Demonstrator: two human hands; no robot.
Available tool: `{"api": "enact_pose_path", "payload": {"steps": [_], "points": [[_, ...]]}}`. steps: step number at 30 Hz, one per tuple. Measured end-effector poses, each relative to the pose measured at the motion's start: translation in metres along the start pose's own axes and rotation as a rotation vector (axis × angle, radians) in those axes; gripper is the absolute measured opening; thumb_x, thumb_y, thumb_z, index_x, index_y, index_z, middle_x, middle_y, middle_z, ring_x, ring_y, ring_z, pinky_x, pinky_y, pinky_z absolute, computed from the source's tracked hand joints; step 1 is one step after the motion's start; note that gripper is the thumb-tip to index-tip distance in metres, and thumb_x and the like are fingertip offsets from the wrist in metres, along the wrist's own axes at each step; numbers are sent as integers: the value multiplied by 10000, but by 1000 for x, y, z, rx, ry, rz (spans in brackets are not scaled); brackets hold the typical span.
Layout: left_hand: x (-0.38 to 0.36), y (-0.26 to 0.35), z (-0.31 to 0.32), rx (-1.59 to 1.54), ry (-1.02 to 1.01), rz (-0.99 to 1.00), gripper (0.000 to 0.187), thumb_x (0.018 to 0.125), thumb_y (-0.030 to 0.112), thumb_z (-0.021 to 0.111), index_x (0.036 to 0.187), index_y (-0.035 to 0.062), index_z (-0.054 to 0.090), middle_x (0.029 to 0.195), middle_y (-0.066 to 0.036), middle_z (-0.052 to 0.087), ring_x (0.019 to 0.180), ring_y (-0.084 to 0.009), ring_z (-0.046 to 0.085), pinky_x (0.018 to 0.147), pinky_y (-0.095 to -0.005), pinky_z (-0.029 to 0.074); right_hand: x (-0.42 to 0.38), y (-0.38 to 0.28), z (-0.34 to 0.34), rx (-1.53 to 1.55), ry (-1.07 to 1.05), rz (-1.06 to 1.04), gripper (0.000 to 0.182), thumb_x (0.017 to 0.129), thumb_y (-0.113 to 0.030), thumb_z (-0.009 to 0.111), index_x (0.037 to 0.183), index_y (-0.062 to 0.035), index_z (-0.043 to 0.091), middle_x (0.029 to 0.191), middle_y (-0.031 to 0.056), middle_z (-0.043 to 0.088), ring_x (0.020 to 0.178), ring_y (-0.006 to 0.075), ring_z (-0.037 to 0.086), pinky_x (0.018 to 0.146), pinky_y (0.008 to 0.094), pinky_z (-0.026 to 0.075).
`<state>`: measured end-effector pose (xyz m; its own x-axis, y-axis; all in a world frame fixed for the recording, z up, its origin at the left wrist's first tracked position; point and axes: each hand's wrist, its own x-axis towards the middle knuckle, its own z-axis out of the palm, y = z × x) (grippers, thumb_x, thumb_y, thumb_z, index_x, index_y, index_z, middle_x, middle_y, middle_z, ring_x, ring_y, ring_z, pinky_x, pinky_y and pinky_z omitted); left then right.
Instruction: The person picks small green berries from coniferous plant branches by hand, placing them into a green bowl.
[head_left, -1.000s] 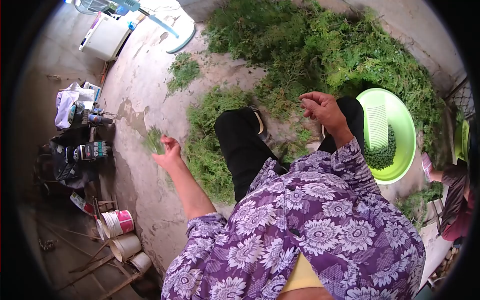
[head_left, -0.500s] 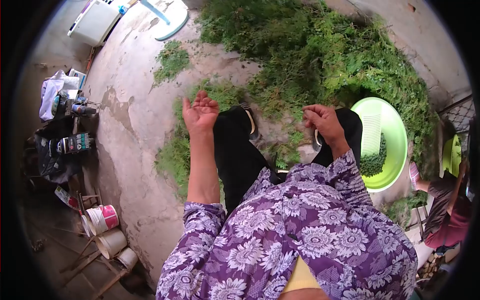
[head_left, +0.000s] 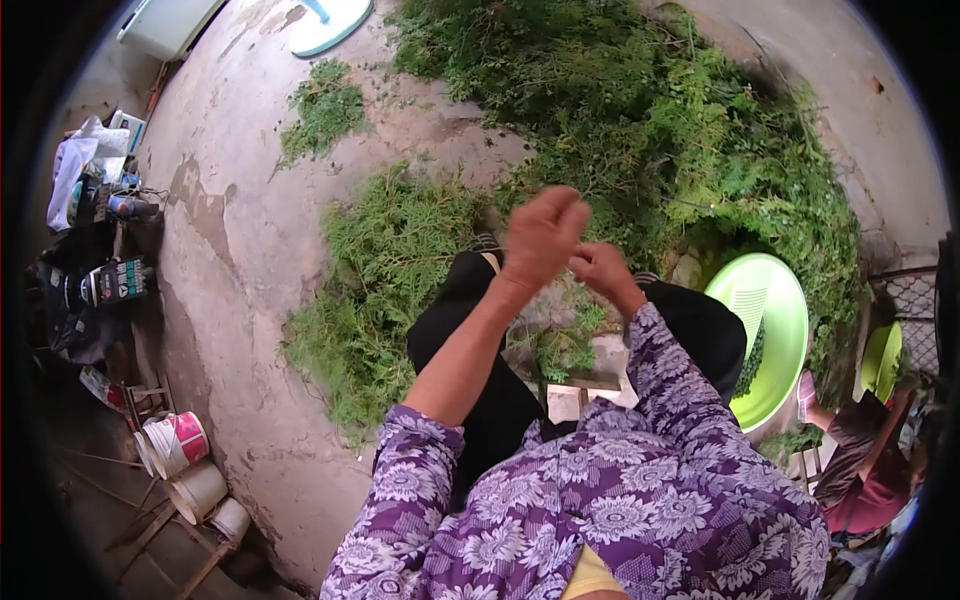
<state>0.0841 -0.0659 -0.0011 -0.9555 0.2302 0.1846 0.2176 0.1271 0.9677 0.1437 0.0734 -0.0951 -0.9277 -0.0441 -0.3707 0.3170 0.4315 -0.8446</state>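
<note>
My left hand (head_left: pixel 540 236) is raised in front of me over my black trousers, blurred, fingers bunched and pointing right. It meets my right hand (head_left: pixel 603 271), whose fingers are curled closed; I see nothing clearly in either. Both hover above a patch of green sprigs (head_left: pixel 565 340) between my knees. A large heap of leafy green branches (head_left: pixel 650 120) lies just beyond the hands. A lime-green basin (head_left: pixel 775 300) with small green bits inside stands at my right knee.
A flatter pile of greens (head_left: pixel 385 270) spreads on the concrete to my left, a small clump (head_left: pixel 322 108) farther off. Paint buckets (head_left: pixel 178 445) and clutter (head_left: pixel 95 230) line the left edge. Another person (head_left: pixel 865 470) sits at the lower right. A wooden stool (head_left: pixel 580 382) is under me.
My left hand tossed greens out to the left, then swung back across to meet my right hand in front of me. My view shifted toward the heap.
</note>
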Motion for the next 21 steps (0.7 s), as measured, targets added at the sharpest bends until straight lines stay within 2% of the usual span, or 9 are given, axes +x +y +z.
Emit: {"api": "enact_pose_path", "payload": {"steps": [2,4,7,10,11,13,14,19,21], "points": [[2,8,3,104,-110,98,209,742,207,593,801,14,535,698,-107,579,526,-228,522,540,-347,445,14,17,22,197,96,-136,201,735,-150,558,870,-3,581,727,114,593,640,171,578,585,292,461],[-12,29,12,529,-287,288,199,690,118,641,832,29,534,690,-96,523,588,-238,520,507,-339,418,8,28,27,394,198,-262,218,719,-139,558,898,-18,581,776,150,596,706,211,589,634,312,468],[-12,48,11,415,-268,284,206,662,105,644,810,35,518,667,-116,481,615,-303,519,515,-375,412,54,37,36,-37,5,-23,308,716,-149,570,999,-33,537,900,160,562,829,228,552,712,314,447],[-13,56,0,253,-249,255,232,672,109,642,850,20,522,682,-109,501,605,-287,521,506,-364,412,108,40,44,-454,-177,185,412,714,-159,581,1100,-47,493,1024,169,528,951,246,516,791,315,427],[-12,57,-4,252,-253,249,232,672,109,642,850,20,522,682,-109,501,605,-287,521,506,-364,412,122,42,49,-451,-182,190,412,714,-159,581,1100,-47,493,1024,169,528,951,246,516,791,315,427],[-9,56,-17,288,-138,204,265,678,109,643,894,4,532,702,-111,519,606,-283,523,509,-350,413,148,45,62,-527,110,-120,498,652,-102,601,1128,-73,460,1120,221,459,983,380,469,822,435,410],[-8,57,-26,297,-143,169,302,688,117,648,932,-22,537,739,-128,548,623,-281,539,527,-335,432,163,42,66,-522,101,-121,498,652,-102,601,1128,-73,460,1120,221,459,983,380,469,822,435,410],[-11,63,-42,178,-126,-13,292,698,121,656,913,-49,554,786,-169,580,663,-281,573,573,-319,463,218,23,73,-851,47,28,632,706,-33,534,1279,-198,323,1373,186,138,1157,410,281,922,488,297],[-11,62,-42,144,-108,-39,294,690,120,664,906,-51,560,780,-168,583,653,-282,573,566,-317,463,229,31,79,-833,12,51,597,740,-13,484,1277,-228,337,1383,157,140,1194,393,237,952,485,246]]}}
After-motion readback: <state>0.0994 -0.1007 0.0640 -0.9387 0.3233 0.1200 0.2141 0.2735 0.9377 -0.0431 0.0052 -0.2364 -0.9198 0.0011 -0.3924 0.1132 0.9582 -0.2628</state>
